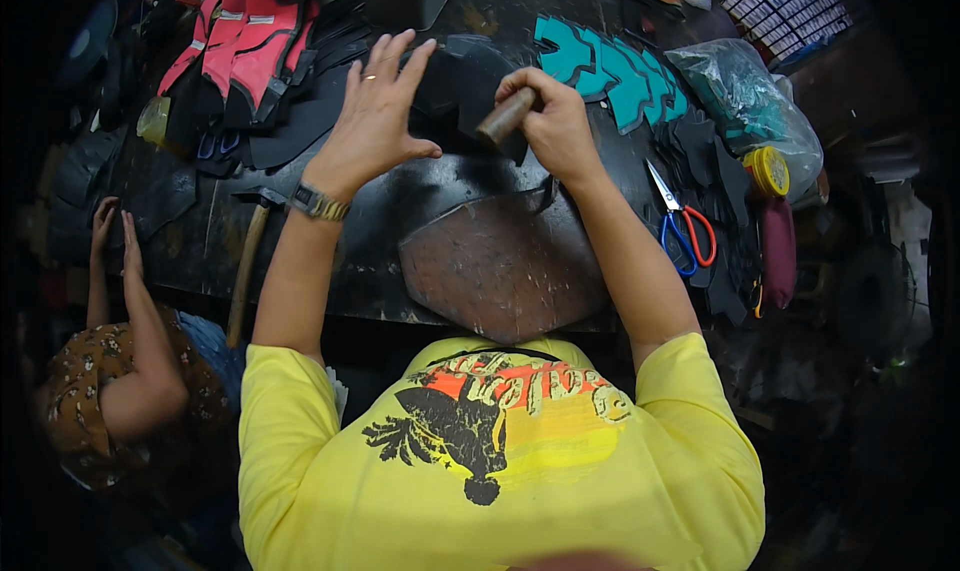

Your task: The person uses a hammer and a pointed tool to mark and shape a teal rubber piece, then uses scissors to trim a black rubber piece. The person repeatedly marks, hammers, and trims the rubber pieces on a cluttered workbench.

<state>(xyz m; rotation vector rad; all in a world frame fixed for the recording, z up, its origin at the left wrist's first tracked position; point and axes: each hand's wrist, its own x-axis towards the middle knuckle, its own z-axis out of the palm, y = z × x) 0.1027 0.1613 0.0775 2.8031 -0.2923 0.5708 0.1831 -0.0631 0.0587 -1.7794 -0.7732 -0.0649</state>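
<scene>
Zero grip in the left fingers, they're hanging wide open; on my feed, right fingers are gripping a brown cylinder beyond the board at the counter's near edge.

I count four hands: worker's left hand, right hand, co-worker's pair. Brown cylindrical handle, one. Hammer, one. Red-and-blue-handled scissors, one pair. Wristwatch, one. Brown board, one. Teal cut pieces: several, overlapped.
</scene>
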